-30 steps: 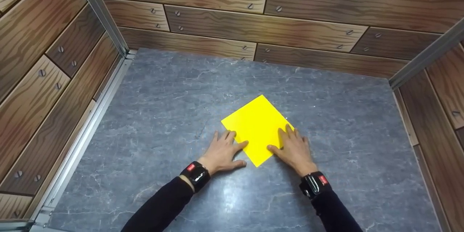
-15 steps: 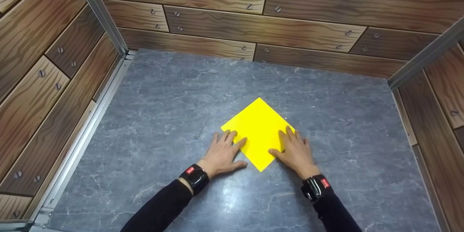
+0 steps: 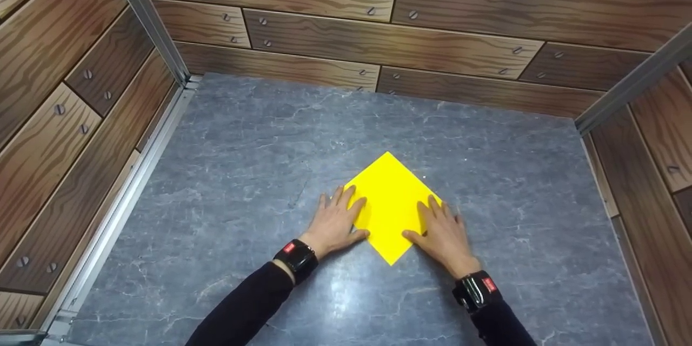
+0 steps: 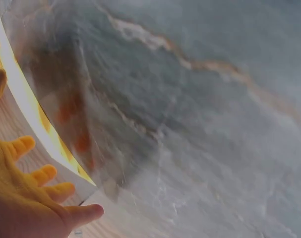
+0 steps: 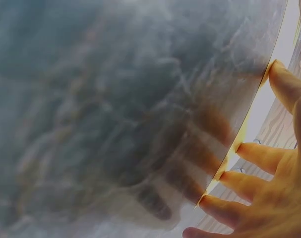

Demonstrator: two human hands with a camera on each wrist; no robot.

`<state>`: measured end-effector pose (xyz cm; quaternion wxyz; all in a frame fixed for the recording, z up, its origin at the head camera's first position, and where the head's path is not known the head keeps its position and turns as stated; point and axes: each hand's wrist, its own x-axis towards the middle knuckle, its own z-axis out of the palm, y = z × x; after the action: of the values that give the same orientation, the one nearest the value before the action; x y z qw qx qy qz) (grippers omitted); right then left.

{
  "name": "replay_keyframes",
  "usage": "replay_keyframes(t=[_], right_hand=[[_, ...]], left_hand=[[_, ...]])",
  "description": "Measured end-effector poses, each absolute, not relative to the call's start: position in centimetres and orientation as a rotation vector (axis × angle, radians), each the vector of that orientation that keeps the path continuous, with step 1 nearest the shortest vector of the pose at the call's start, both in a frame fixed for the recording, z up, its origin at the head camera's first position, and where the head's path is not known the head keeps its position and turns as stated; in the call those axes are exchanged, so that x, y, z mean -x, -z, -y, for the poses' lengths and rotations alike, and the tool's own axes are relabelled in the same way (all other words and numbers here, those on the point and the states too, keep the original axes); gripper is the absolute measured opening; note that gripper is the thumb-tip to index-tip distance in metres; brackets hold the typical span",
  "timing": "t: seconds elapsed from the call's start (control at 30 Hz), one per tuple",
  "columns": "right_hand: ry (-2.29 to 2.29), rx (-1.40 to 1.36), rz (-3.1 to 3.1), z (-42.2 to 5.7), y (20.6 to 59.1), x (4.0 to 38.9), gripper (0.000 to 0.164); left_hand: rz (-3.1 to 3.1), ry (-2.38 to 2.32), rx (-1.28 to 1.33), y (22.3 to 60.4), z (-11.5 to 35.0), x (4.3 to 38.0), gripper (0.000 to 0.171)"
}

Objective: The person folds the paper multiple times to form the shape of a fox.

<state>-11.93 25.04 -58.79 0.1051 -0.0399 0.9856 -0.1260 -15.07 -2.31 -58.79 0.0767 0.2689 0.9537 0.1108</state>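
Yellow sheet (image 3: pixel 392 211) | head: broad face; wrist views: thin strip | left fingers (image 3: pixel 357 207), right fingers (image 3: pixel 436 210) spread, gripping nothing

The sheet (image 3: pixel 392 211) lies on the table (image 3: pixel 259 146), between the left hand (image 3: pixel 332 227) at its left edge and the right hand (image 3: pixel 444 233) at its right. Behind stands the back wall (image 3: pixel 346 38); the left wall (image 3: pixel 70 75) and right wall (image 3: pixel 638 194) flank the table.

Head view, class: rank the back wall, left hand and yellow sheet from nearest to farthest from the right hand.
1. Yellow sheet, touching the right hand.
2. Left hand, at the sheet's left edge.
3. Back wall, beyond the sheet.
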Motion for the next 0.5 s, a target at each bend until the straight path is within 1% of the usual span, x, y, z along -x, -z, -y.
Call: replay_keyframes(t=[0.5], right_hand=[[0.366, 0.077, -2.895, -25.2, 58.8, 10.7, 0.088]], left_hand=[[-2.833, -0.336, -0.829, 59.3, 1.2, 14.3, 0.075]])
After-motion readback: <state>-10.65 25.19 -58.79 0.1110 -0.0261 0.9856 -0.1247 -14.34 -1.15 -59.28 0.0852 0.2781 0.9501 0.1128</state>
